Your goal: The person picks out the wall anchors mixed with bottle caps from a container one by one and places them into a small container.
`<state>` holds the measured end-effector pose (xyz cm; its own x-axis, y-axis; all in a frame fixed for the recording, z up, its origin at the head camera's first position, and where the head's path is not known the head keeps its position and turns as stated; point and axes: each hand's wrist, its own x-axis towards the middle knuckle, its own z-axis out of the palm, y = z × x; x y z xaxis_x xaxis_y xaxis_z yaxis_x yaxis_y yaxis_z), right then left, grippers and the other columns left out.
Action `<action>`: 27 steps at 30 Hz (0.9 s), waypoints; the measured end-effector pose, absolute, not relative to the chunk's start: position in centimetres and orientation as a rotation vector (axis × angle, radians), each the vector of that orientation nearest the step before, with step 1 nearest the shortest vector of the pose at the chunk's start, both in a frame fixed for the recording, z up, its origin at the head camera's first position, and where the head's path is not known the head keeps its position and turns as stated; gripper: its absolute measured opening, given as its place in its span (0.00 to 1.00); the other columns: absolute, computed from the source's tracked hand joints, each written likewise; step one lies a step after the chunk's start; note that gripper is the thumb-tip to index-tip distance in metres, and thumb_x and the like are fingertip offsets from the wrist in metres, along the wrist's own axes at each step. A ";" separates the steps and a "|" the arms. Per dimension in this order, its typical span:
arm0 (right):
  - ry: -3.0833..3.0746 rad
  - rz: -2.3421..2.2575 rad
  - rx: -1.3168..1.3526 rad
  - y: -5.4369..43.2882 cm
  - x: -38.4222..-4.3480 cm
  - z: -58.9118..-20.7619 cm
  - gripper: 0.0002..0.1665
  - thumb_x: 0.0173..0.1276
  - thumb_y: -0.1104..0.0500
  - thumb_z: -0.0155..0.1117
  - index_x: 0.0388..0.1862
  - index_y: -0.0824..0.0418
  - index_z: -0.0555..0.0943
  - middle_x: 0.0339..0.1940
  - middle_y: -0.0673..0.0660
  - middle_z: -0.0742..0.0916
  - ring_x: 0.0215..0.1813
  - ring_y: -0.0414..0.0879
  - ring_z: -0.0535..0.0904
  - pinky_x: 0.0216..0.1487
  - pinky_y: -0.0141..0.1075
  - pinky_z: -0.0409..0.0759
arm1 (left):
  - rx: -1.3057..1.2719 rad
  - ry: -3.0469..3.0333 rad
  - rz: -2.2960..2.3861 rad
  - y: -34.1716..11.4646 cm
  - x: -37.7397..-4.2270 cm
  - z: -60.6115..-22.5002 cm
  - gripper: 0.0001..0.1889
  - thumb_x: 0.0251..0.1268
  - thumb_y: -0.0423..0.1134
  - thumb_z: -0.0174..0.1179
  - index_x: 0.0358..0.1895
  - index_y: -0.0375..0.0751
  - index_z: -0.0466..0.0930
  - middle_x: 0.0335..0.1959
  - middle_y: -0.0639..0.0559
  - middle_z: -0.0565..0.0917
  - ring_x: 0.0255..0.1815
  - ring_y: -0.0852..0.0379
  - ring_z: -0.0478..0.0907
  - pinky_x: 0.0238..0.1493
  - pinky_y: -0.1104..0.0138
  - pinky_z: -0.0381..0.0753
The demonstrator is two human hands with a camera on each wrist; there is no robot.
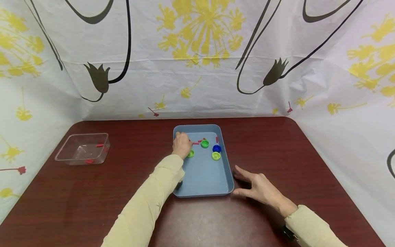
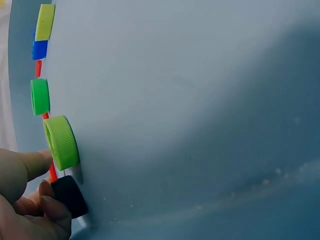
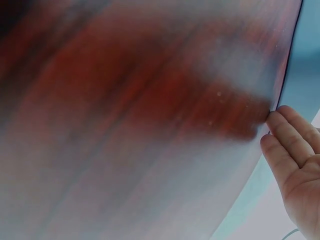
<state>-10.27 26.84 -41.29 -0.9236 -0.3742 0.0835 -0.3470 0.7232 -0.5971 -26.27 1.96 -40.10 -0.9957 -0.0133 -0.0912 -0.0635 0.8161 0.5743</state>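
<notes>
My left hand (image 1: 181, 144) reaches into the far left of the blue tray (image 1: 203, 192). In the left wrist view, its curled fingers lie against a black cap (image 2: 71, 196), while the thumb is apart, beside a light green cap (image 2: 62, 143). A red stick (image 2: 53, 171) shows between thumb and fingers; whether they pinch it is unclear. A green cap (image 1: 205, 143), a blue cap (image 1: 216, 148) and a yellow-green cap (image 1: 216, 156) lie to the right, near another red stick (image 1: 217, 139). My right hand (image 1: 262, 188), fingers extended, has its fingertips at the tray's right edge.
At the left of the dark red table (image 1: 139, 144) stands a clear plastic box (image 1: 74, 158) with several red pieces in it. A patterned white cloth (image 1: 197, 99) hangs behind the table and along both sides.
</notes>
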 end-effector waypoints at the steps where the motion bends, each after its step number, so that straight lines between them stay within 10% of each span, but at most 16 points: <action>1: 2.875 -0.982 -0.603 26.8 -10.3 -41.3 0.51 0.53 0.42 0.70 0.68 0.68 0.64 0.54 0.56 0.83 0.58 0.48 0.78 0.51 0.40 0.78 | -0.062 2.912 0.939 1.9 -26.2 -40.1 0.08 0.63 0.37 0.59 0.38 0.33 0.80 0.46 0.40 0.72 0.42 0.44 0.77 0.45 0.57 0.78; 27: 2.914 -0.991 -0.690 25.9 -10.5 -40.8 0.50 0.52 0.45 0.72 0.68 0.69 0.65 0.53 0.58 0.84 0.55 0.48 0.80 0.47 0.39 0.81 | 0.086 2.847 1.272 -0.1 -25.9 -37.6 0.16 0.65 0.39 0.59 0.51 0.33 0.79 0.50 0.39 0.76 0.52 0.46 0.73 0.53 0.58 0.74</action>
